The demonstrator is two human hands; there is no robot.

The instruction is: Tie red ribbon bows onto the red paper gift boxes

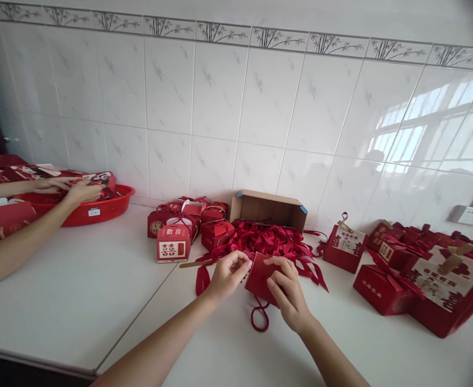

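Over the table's middle my right hand (pixel 288 290) grips a small red gift box (pixel 262 277), fingers on its upper and near side. A dark red cord loop (pixel 259 318) hangs below the box. At the box's left edge, my left hand (pixel 230 275) is closed in a pinch; what lies between its fingertips is too small to make out. Just beyond both hands, a heap of dark red ribbons (pixel 269 239) spills from an open cardboard box (pixel 271 207) lying on its side.
Finished-looking red gift boxes (pixel 174 242) cluster left of the ribbons. More red boxes (pixel 385 287) and a red bag-shaped box (pixel 344 247) stand at right. Another person's hands (pixel 81 191) work over a red basin (pixel 99 213) at far left. A tiled wall (pixel 216 102) backs the table.
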